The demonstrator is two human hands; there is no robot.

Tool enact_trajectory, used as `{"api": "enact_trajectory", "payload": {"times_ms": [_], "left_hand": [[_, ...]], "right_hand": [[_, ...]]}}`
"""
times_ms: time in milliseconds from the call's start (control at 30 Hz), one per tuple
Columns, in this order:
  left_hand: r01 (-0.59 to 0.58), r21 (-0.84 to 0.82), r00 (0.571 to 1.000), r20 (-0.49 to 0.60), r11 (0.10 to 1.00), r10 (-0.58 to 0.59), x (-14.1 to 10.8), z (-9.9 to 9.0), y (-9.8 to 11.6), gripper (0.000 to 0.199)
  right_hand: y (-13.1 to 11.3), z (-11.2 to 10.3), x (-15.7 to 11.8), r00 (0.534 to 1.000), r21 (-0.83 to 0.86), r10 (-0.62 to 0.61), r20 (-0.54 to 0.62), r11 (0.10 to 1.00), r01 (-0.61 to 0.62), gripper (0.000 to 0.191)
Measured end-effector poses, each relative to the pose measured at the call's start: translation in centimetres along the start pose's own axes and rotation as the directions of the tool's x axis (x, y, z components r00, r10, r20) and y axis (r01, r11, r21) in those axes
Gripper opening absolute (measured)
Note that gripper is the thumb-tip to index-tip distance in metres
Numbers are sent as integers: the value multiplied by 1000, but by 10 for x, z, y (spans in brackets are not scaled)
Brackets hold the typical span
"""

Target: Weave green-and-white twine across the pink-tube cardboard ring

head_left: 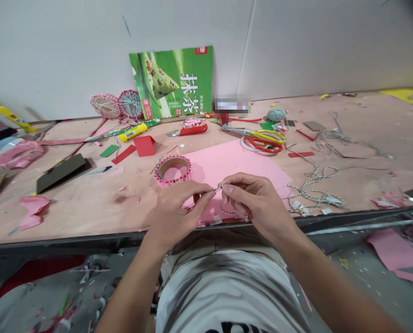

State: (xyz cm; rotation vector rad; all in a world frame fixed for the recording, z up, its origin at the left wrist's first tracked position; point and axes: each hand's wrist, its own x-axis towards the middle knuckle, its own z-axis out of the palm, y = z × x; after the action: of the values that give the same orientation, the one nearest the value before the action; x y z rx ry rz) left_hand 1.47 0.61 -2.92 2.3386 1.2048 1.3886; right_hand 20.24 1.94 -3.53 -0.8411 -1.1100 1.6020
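Note:
Between my two hands, over the front of the pink paper sheet [241,162], a thin grey-and-white string [218,188] is pinched at the fingertips. My left hand [182,208] is closed on it with thumb and forefinger. From the other side my right hand [253,199] grips the same string, its other fingers curled in. A loop of string hangs under the right hand and runs off towards a loose tangle [317,189] on the right. Just beyond my left hand sits a ring [173,169] of card edged with pink rolled pieces.
Scissors [265,141], a red-handled cutter [189,131], a yellow glue stick [133,132] and a string ball [276,114] lie farther back. A green packet [172,83] leans on the white wall, beside two woven discs [105,106]. Paper scraps are scattered about, with a dark folded card [62,173] at left.

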Motion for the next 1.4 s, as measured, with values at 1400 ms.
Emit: {"api": "enact_trajectory", "payload": {"times_ms": [1400], "left_hand": [[86, -67, 996, 2, 994, -87, -4, 0, -2, 8]], "right_hand": [[3, -20, 5, 976, 123, 149, 156, 978, -169, 12]]}}
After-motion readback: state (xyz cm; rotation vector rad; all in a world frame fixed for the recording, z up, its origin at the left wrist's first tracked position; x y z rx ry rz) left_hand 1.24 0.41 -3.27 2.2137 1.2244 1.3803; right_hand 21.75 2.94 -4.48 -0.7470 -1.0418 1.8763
